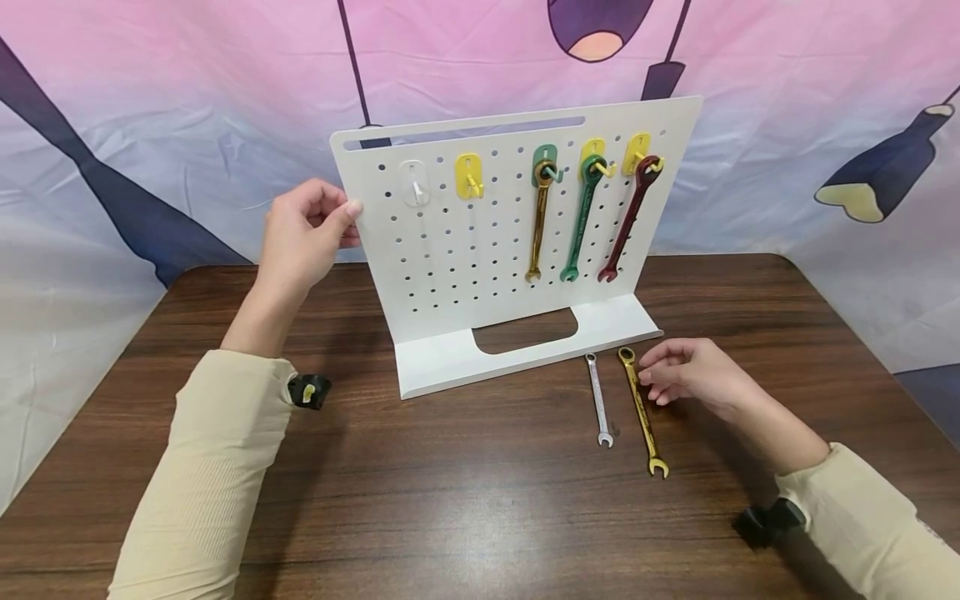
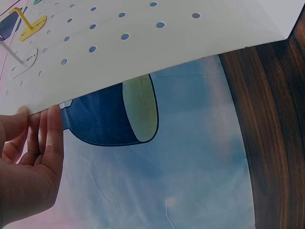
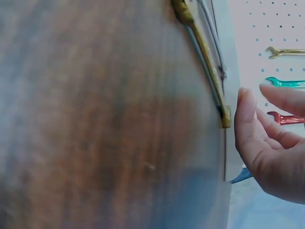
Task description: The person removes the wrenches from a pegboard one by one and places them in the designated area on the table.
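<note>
**Pegboard steadied, gold wrench on tabletop**

Left hand (image 1: 303,233) pinched the left edge of the white perforated metal pegboard (image 1: 480,275), thumb in front, fingers behind. Right hand (image 1: 693,375) hovered with fingers loosely curled, fingertips at the ring end of the glossy gold wrench (image 1: 642,410); whether they touched could not be told. That wrench lay flat on the wood-grain tabletop (image 1: 465,492), just beside a smaller silver wrench (image 1: 598,400). Gold, green and dark red wrenches hung from plastic hooks.

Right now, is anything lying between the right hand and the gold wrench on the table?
Nothing visible. The right hand is right beside the gold wrench, fingertips near its ring end; the silver wrench lies on its far side.
</note>
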The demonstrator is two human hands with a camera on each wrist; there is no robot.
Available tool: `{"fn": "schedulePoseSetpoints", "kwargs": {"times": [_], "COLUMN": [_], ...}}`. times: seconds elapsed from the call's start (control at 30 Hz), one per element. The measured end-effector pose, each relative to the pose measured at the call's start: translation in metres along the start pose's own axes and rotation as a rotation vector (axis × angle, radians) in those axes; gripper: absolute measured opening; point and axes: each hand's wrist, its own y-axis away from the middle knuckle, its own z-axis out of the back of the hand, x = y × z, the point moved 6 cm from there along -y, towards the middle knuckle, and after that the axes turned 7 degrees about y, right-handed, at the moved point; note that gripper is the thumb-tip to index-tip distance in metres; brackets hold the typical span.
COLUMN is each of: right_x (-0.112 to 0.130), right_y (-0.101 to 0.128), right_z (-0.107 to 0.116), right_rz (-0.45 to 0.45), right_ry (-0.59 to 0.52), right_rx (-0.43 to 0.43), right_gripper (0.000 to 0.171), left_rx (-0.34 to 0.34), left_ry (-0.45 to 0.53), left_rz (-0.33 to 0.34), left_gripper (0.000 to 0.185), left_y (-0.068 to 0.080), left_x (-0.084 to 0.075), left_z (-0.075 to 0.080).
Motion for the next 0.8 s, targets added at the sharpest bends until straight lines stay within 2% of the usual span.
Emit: {"fn": "schedulePoseSetpoints", "kwargs": {"times": [0.27, 0.8], "right_x": [0.014, 0.034], "right_y": [-0.002, -0.008], "right_z": [0.001, 0.0], "right_rz": [0.032, 0.108], "right_ry": [0.028, 0.114], "right_rx": [0.021, 0.059], "right_gripper": [0.037, 0.032], "left_rx": [0.003, 0.005], "left_ry": [-0.003, -0.017], "left_rz": [-0.001, -0.01], "left_gripper": [0.017, 0.017], "left_y": [0.0, 0.0], "left_x": [0.001, -0.001], "left_z": [0.0, 0.0]}}
